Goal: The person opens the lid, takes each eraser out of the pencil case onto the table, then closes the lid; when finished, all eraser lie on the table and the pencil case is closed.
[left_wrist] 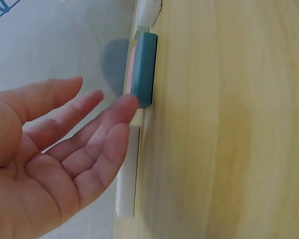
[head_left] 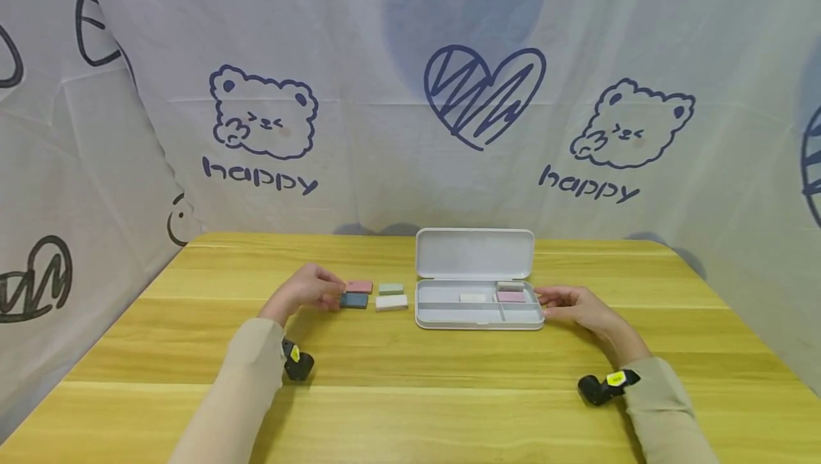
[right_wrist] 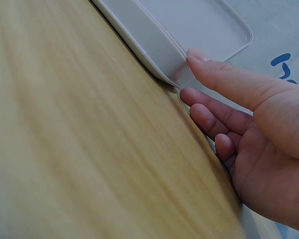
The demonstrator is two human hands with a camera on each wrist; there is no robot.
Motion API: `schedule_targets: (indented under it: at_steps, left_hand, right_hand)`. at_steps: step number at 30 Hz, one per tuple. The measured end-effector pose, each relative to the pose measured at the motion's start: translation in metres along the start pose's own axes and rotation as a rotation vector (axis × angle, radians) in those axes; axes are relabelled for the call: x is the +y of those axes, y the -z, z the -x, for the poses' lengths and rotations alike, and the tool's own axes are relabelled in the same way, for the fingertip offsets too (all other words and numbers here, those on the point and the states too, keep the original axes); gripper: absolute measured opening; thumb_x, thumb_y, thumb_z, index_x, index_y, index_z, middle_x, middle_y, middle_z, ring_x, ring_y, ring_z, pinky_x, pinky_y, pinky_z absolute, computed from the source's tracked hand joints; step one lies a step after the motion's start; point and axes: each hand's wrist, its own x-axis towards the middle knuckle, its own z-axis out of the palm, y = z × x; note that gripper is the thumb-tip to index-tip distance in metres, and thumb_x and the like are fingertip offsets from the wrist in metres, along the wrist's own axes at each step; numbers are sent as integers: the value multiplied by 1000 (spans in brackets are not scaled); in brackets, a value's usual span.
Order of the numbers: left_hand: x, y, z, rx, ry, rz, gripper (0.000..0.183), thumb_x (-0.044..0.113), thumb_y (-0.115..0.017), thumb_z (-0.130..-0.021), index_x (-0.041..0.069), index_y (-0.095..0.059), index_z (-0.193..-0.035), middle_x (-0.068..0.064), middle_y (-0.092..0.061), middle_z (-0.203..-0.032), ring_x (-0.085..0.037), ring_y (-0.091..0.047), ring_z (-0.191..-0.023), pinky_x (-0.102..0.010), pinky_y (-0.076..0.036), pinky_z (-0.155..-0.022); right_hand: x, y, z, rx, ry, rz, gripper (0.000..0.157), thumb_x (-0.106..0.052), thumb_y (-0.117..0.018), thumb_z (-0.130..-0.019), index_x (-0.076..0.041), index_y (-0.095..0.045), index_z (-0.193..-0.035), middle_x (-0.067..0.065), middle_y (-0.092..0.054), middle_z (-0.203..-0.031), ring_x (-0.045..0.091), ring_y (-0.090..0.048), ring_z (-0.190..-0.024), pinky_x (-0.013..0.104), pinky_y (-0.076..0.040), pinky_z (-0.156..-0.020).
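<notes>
My left hand (head_left: pixel 314 287) is beside a blue eraser-like block (head_left: pixel 354 301) and a pink block (head_left: pixel 360 286) on the table. In the left wrist view, its fingers are loosely bent and apart, and a fingertip overlaps the end of the blue block (left_wrist: pixel 144 69). A long white piece (left_wrist: pixel 128 174) shows behind those fingers. At the right end of an opened white pencil case (head_left: pixel 449 316), my right hand (head_left: pixel 580 305) touches the corner. Its thumb lies at the rim, while the other fingers are loosely curled by the case (right_wrist: pixel 134 40).
A pale green block (head_left: pixel 391 289) and a white block (head_left: pixel 391 303) lie left of the case. Inside it are a pink block (head_left: pixel 511 296) and white ones (head_left: pixel 473 298). The raised lid (head_left: pixel 474 254) stands at the back, before a printed curtain (head_left: pixel 372 129).
</notes>
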Motion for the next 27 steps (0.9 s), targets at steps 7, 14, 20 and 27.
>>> schedule_targets:
  at_steps: [7,14,20,27]
  left_hand:
    - [3,-6,-2,86,0,22,24,5,-57,-85,-11,-59,-103,-17,-62,-85,-15,-57,-63,-29,-49,-60]
    - [10,-17,-7,102,-60,25,25,6,-57,-86,-10,-59,-104,-17,-63,-90,-17,-60,-68,-30,-49,-63]
    - [16,-28,-12,77,-119,91,26,6,-56,-87,-12,-56,-105,-19,-63,-90,-20,-61,-71,-35,-49,-66]
    - [24,-43,-20,66,-136,96,25,7,-58,-86,-9,-58,-104,-18,-63,-92,-20,-61,-72,-36,-49,-69]
  right_hand:
    - [-2,0,1,-12,24,12,50,-5,-63,-82,18,-41,-121,8,-60,-100,11,-54,-84,21,-44,-74]
    - [-5,0,2,-4,6,25,50,-5,-63,-82,18,-42,-121,21,-57,-104,12,-53,-84,21,-44,-75]
    - [-3,0,1,4,-14,31,52,-8,-64,-81,16,-43,-122,18,-57,-104,13,-53,-85,22,-44,-75]
    - [-1,1,-1,7,-11,30,52,-9,-65,-81,15,-44,-122,17,-58,-103,13,-54,-84,22,-44,-75]
